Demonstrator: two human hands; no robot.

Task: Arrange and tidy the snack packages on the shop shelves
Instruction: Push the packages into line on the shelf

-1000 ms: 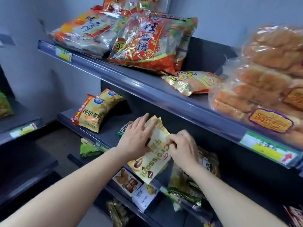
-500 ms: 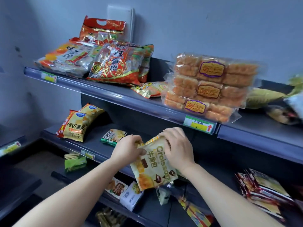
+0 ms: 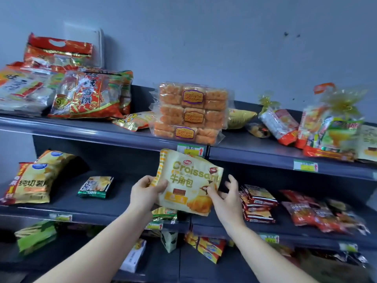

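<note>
A pale yellow Croissant bag (image 3: 188, 180) is held upright in front of the middle shelf (image 3: 114, 210), its top reaching the edge of the top shelf (image 3: 122, 135). My left hand (image 3: 145, 194) pinches the bag's left edge with thumb on the front. My right hand (image 3: 223, 196) holds the bag's lower right corner, thumb on the front and fingers spread behind.
The top shelf carries red rice-cracker bags (image 3: 87, 97), a stack of orange cake packs (image 3: 191, 113) and gift bags (image 3: 334, 127). On the middle shelf lie a yellow crisp bag (image 3: 34, 178), a small green pack (image 3: 95, 186) and red packs (image 3: 258, 203). More packs sit on the bottom shelf (image 3: 163, 262).
The Croissant bag has been lifted from the lower shelf and turned upright in front of the top shelf edge. My view has risen and swung right, showing more of the shelves.
</note>
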